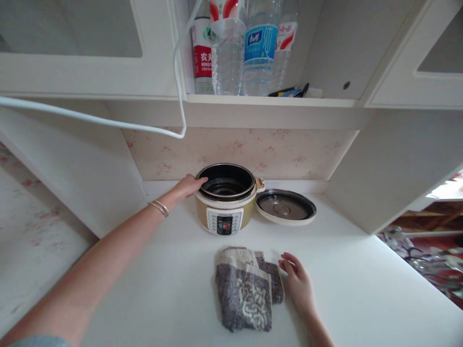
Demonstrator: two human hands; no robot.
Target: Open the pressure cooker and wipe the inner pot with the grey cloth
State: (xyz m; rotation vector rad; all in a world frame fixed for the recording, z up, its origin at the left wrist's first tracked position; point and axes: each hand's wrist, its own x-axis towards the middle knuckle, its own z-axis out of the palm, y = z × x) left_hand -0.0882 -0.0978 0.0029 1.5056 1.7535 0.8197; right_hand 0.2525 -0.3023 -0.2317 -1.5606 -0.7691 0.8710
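A beige electric cooker (pixel 224 212) stands open at the back of the white counter (pixel 361 284), its dark inner pot showing. My left hand (pixel 188 185) reaches out and rests on the cooker's left rim, fingers curled over the edge. The cooker's lid (pixel 285 207) lies upturned just to its right, still joined at the hinge. Nearer to me lies a folded grey and cream patterned cloth (pixel 246 294). My right hand (pixel 297 284) lies flat on the counter beside the cloth's right edge, fingers stretched out and holding nothing.
Above the cooker an open shelf (pixel 267 100) holds several plastic water bottles (pixel 249 43) and small items. A white cable (pixel 108 120) hangs across the upper left. Cabinet walls close in on both sides; glassware (pixel 427 260) shows at the far right.
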